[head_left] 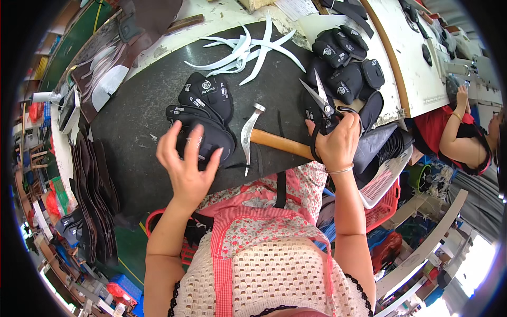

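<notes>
Black work surface: under the hammer and spreading to every side of it, its near edge curved.
White basket: right of the hammer, past its handle end, with black material lying against its inner side.
Dark strips: well left of the hammer, hanging in layers over the edge of the work surface.
Right-hand pile: black padded pieces with white print, beyond the hammer and to its right, heaped on one another.
Pale strips: beyond the hammer's head, curved, crossing in a loose tangle.
Left-hand pile: black padded pieces, overlapping, just left of the hammer's head.
Hammer: metal head lying across, wooden handle running right toward the right hand.
Left hand: left of the hammer, fingers spread over the near part of the left-hand pile; contact cannot be told.
Right hand: at the hammer's handle end, fingers curled around the scissors' handles.
Scissors: right of the hammer's head, blades parted, tips pointing away from the person.
Bracelet: on the right wrist, right of the hammer's handle.
</notes>
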Available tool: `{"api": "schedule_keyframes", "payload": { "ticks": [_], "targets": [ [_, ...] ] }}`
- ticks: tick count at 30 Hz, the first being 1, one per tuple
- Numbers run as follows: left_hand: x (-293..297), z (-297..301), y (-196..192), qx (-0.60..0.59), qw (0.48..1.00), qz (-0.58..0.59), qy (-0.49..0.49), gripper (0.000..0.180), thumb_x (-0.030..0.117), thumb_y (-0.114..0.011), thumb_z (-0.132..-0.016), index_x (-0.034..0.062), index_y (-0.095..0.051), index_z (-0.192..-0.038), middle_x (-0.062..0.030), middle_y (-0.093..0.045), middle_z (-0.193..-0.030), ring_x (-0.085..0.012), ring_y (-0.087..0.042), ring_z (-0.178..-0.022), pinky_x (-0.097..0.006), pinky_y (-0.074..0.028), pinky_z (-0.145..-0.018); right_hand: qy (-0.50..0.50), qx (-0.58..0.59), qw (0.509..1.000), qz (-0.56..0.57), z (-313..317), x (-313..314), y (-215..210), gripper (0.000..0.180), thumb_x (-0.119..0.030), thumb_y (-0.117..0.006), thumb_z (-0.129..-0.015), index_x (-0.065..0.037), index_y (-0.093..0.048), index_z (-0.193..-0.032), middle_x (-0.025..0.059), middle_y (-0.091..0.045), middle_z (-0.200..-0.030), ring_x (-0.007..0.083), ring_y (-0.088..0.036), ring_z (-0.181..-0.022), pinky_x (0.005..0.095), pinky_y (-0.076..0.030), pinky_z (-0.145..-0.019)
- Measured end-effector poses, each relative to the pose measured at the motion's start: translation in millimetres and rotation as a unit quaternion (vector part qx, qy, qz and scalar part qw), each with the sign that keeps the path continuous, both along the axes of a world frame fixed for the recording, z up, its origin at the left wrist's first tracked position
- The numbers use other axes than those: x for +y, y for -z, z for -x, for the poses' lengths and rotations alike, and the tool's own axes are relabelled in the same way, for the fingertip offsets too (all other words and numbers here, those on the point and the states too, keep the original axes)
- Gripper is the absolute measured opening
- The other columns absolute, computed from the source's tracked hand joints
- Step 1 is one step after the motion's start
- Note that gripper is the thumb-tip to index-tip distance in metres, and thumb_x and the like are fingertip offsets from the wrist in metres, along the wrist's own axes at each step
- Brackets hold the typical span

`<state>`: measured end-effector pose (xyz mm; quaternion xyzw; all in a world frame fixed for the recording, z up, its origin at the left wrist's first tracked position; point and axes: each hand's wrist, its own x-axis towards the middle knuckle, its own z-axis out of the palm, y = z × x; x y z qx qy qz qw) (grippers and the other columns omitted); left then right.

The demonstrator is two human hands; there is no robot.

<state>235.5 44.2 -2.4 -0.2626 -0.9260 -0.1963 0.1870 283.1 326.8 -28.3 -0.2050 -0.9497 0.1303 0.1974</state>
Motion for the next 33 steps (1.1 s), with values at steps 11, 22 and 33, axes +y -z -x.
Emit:
{"api": "schedule_keyframes", "payload": {
  "ticks": [11, 22, 33],
  "targets": [
    [5, 24, 4, 0.13, 0.988, 0.076, -0.022, 0.036, 0.029, -0.069, -0.071, 0.0159, -0.063, -0.104, -0.0168, -0.041, -0.13, -0.0339, -0.031, -0.117, -0.046, -0.023, -0.097, -0.092, 0.15, 0.936, 0.305, -15, 1, -10, 0.054, -0.004, -0.08, -0.059, -0.002, -0.041, -0.096, 0.009, -0.047, -0.089, 0.0159, -0.048, -0.073, 0.0279, -0.042, -0.068],
    [83, -28, -7, -0.71, 0.425, -0.551, 0.11, 0.029, 0.005, -0.063, -0.081, -0.0019, -0.055, -0.108, -0.005, -0.059, -0.1, -0.0111, -0.057, -0.089, -0.027, -0.048, -0.076, -0.218, 0.108, 0.755, 0.609, -65, -44, -46, 0.035, 0.007, -0.071, -0.069, -0.005, -0.044, -0.087, 0.0068, -0.05, -0.083, 0.0144, -0.05, -0.081, 0.0278, -0.041, -0.075],
    [87, -29, -6, -0.672, 0.491, -0.537, 0.135, 0.024, -0.001, -0.064, -0.077, -0.0017, -0.058, -0.1, -0.005, -0.062, -0.092, -0.01, -0.058, -0.082, -0.025, -0.049, -0.073, -0.256, -0.166, 0.749, 0.588, -102, -27, -34, 0.07, -0.064, -0.042, -0.083, 0.003, -0.052, -0.095, 0.0102, -0.048, -0.079, 0.0212, -0.048, -0.07, 0.0313, -0.04, -0.065]
  ]
}}
